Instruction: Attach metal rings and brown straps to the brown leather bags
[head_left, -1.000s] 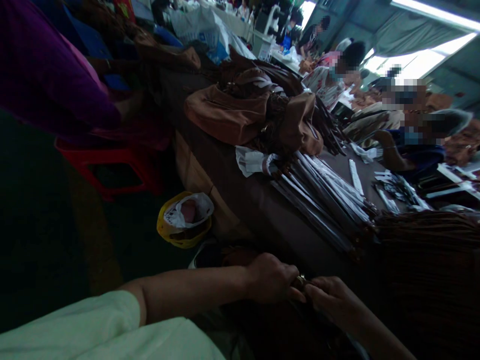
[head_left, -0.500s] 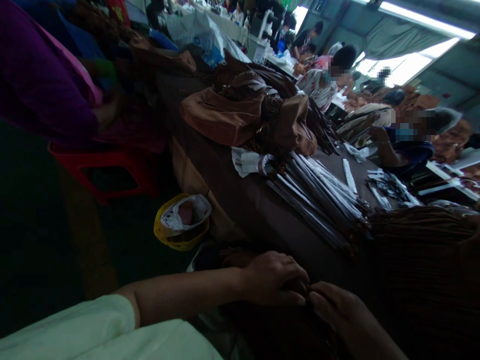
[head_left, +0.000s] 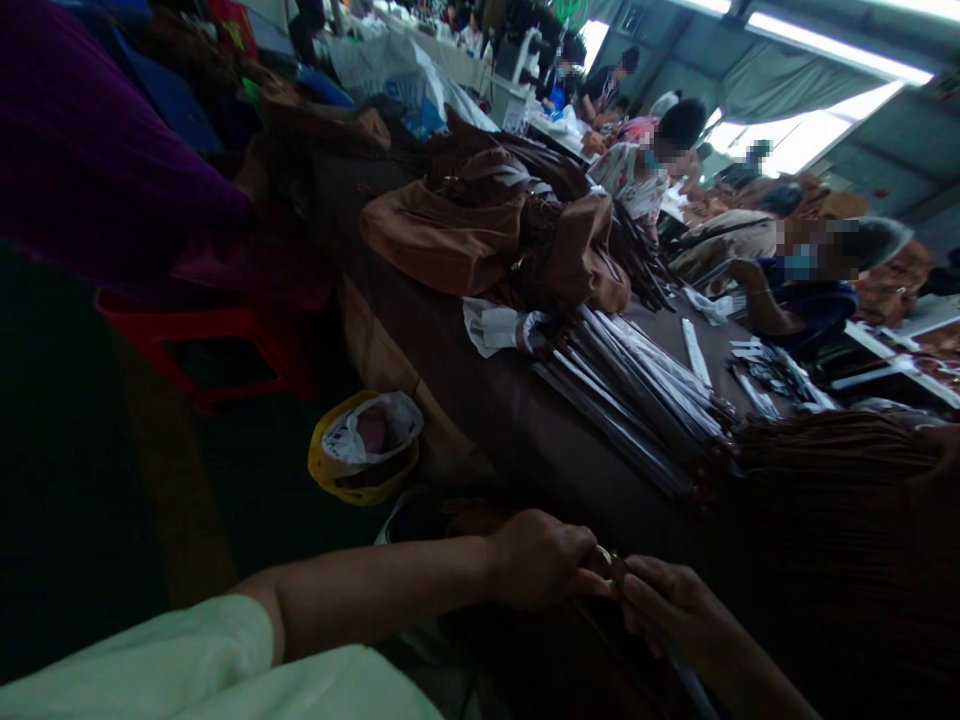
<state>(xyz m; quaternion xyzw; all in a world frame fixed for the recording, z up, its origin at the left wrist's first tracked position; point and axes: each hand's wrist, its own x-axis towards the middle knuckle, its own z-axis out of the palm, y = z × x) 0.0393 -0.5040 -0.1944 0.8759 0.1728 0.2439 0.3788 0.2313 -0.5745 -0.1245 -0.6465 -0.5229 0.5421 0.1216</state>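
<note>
1. A worker's left hand (head_left: 536,560), reaching in from a pale green sleeve (head_left: 172,650), is closed, its fingers curled and thumb pressed in around a small shiny metal ring (head_left: 604,555) at the near edge of the scene.

2. Opposite it, the right hand (head_left: 671,605) pinches a small brown piece (head_left: 619,572) between thumb and bent fingers, right beside the ring; the fingertips of the two hands nearly meet. Shadow hides how ring and piece are joined.

3. A pale strip (head_left: 686,675) runs below the right hand toward the near edge; whether the hand grips it cannot be told.

4. Beyond the hands, on a dark brown bench (head_left: 495,400), lies a bundle of long straps (head_left: 630,390) in pale wrapping, with brown bags (head_left: 446,240) heaped on its far side.

5. At right, near the right forearm, dark brown strips (head_left: 840,470) are piled in shadow.

6. To the left of the bench, on the floor, sits a yellow container (head_left: 324,465) lined with a white plastic bag (head_left: 409,415); farther left, a co-worker in a purple sleeve (head_left: 150,150) is seated on a red stool (head_left: 172,315).
</note>
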